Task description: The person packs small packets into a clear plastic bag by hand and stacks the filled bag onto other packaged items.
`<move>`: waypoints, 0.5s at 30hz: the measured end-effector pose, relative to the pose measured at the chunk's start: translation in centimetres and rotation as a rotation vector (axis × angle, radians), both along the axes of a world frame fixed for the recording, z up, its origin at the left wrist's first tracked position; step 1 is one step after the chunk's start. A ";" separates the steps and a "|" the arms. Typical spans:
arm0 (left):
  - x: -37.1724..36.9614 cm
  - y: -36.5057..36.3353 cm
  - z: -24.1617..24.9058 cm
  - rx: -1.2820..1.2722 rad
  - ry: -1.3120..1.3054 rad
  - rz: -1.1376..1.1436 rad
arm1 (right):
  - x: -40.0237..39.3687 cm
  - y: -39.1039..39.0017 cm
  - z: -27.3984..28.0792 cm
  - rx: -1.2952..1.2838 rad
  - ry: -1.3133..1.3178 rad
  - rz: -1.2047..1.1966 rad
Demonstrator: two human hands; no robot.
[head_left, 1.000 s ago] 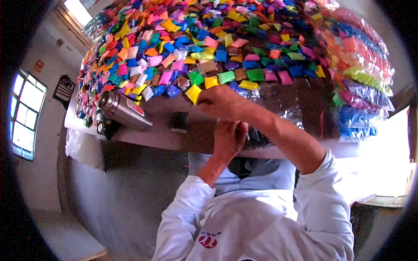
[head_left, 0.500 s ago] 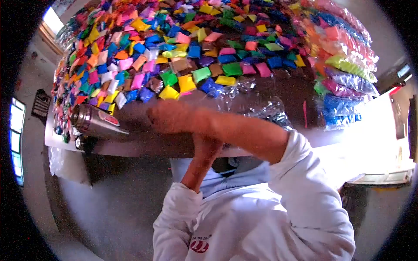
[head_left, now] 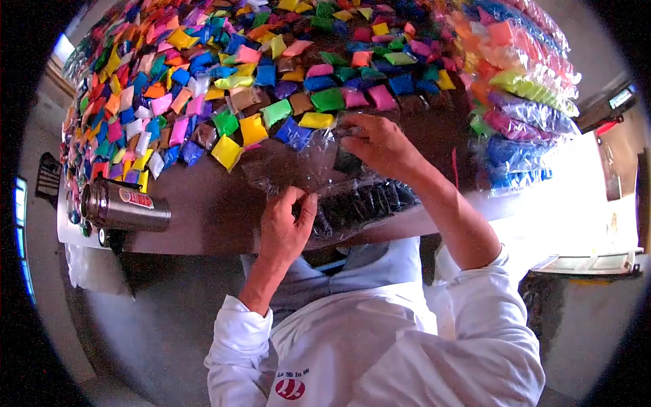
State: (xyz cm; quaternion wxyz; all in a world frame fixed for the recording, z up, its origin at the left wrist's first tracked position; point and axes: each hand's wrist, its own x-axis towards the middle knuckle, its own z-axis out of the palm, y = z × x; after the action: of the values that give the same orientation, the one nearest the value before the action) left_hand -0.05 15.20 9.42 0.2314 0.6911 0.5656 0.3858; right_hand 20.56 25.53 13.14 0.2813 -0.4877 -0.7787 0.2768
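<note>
Bag of black packets (head_left: 369, 209) lies along the near edge of the table (head_left: 210, 193), and from my remote seat I read its long axis as running left to right, the right end canted slightly away from the body. The left hand (head_left: 285, 227) is just off its left end, thumb and finger curled narrow beside clear film (head_left: 305, 166); I cannot tell whether they grip it. The right hand (head_left: 381, 144) is beyond the bag's far side, fingertips seemingly pinched on that film, a dark packet (head_left: 348, 161) just below them. Crowding the film's far border, I see a blue packet (head_left: 293, 134) and a yellow packet (head_left: 317, 121), the heap of coloured packets (head_left: 179, 130) behind. A steel flask (head_left: 139, 209) is well apart leftward; filled bags (head_left: 536, 112) are stacked rightward.
</note>
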 end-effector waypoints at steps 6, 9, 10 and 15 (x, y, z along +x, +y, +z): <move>0.3 -0.2 -0.4 -0.037 0.016 0.017 | -1.2 1.1 0.3 -0.007 -0.016 -0.047; 0.2 -0.4 -0.9 -0.064 -0.010 0.041 | -0.2 1.8 -0.1 -0.043 -0.158 0.032; 0.2 -0.4 -1.0 -0.070 -0.012 0.050 | 0.1 1.9 -0.3 -0.080 -0.262 0.105; 0.4 -0.6 -0.6 -0.041 0.012 0.037 | 0.7 1.1 -0.7 -0.084 -0.444 0.144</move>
State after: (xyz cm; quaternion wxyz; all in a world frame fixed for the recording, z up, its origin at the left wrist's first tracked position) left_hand 0.33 14.65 8.87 0.2352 0.6777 0.5876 0.3743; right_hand 21.23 26.67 12.45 0.0623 -0.4911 -0.8420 0.2141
